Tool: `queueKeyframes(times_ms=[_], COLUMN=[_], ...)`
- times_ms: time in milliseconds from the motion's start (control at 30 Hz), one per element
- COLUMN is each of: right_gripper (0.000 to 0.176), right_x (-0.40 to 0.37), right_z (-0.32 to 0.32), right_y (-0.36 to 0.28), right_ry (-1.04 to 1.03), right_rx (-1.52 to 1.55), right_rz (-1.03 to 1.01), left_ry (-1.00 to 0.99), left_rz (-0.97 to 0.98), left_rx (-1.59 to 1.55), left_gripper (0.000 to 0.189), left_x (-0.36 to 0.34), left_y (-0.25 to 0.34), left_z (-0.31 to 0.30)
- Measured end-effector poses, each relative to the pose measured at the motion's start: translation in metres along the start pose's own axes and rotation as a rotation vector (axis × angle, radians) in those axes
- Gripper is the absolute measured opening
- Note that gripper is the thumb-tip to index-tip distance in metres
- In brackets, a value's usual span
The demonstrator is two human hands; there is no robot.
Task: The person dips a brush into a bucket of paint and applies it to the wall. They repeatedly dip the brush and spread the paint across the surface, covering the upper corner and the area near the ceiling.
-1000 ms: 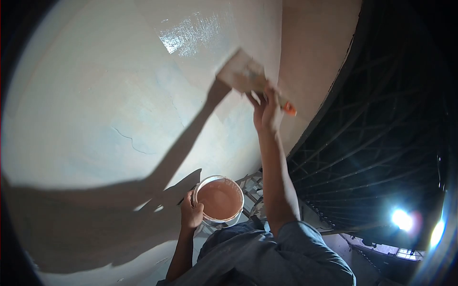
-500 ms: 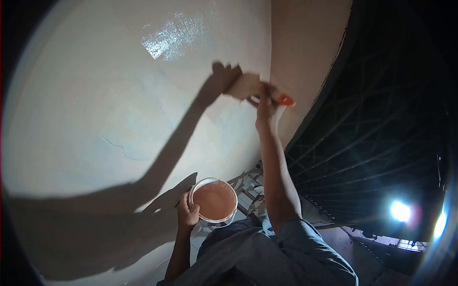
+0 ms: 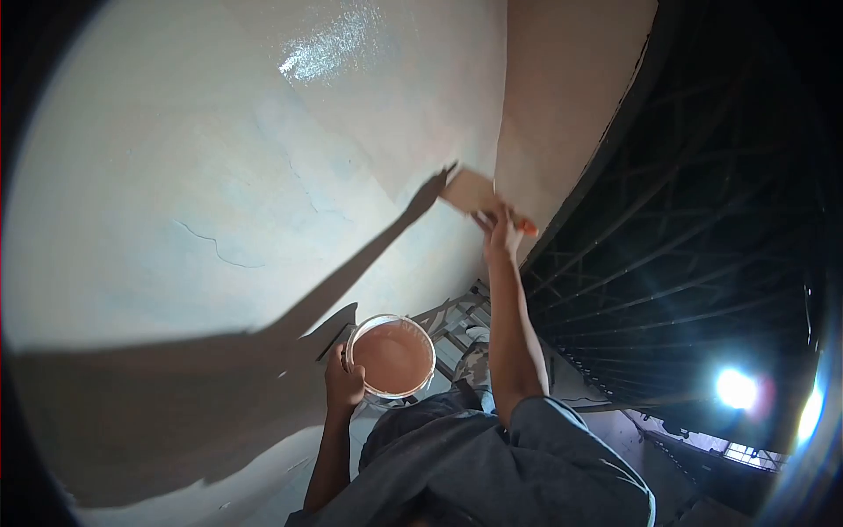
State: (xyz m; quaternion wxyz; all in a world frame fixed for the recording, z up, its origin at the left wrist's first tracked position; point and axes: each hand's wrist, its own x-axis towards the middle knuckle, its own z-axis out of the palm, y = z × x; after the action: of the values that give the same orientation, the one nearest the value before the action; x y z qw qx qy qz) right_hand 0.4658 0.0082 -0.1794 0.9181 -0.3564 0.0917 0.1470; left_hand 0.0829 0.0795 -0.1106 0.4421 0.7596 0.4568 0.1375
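Observation:
My right hand (image 3: 503,230) grips a wide brush (image 3: 470,191) with an orange handle end. Its broad, paint-coloured head is against or very close to the wall (image 3: 263,176), near the corner. At the lower centre, my left hand (image 3: 345,379) holds the rim of a white bucket (image 3: 394,318), its thumb at the side. Pinkish-brown paint (image 3: 395,358) lies inside the bucket. A shiny wet patch (image 3: 332,44) shows high on the wall, and thin cracks run across the lower part.
A dark metal lattice (image 3: 694,237) stands along the right, with a bright lamp (image 3: 736,388) shining at the lower right. Below, slatted rungs (image 3: 450,350) show beside the bucket. The shadow of my arm falls across the wall.
My right hand and the brush have moved down and slightly right in the view. The view has shifted a little, so the wet patch and the cracks sit higher.

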Motion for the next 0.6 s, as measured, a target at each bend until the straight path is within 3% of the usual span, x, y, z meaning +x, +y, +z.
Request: queueKeyframes(times_ms=[67,167,367,433,467,567,600], right_gripper=[0.027,0.025,0.027,0.026,0.026,0.028,0.025], right_x=[-0.014,-0.047,-0.097,-0.123,-0.137,-0.171,-0.175], right_z=[-0.050,-0.076,-0.072,-0.056,-0.042,-0.021,-0.022], right_y=[0.022,0.022,0.002,-0.017,-0.029,-0.037,-0.032], right_ry=[0.081,0.117,0.046,-0.068,-0.077,-0.291,-0.407], right_rx=[0.006,-0.008,-0.146,-0.341,-0.363,-0.620,-0.750], right_rz=[0.040,0.056,0.072,0.061,0.101,0.070,0.030], left_ry=[0.018,0.007,0.018,0.062,0.055,0.039,0.121], left_rz=[-0.042,-0.129,-0.091,-0.003,-0.070,-0.050,0.088], left_rx=[0.000,-0.029,-0.057,0.018,0.103,-0.013,0.154], left_gripper=[0.045,0.046,0.047,0.049,0.050,0.047,0.045], left_x=[0.005,0.000,0.011,0.012,0.014,0.016,0.014], left_y=[0.002,0.004,-0.019,-0.030,-0.025,-0.063,-0.053], left_z=[0.002,0.003,0.008,0.011,0.010,0.019,0.020])
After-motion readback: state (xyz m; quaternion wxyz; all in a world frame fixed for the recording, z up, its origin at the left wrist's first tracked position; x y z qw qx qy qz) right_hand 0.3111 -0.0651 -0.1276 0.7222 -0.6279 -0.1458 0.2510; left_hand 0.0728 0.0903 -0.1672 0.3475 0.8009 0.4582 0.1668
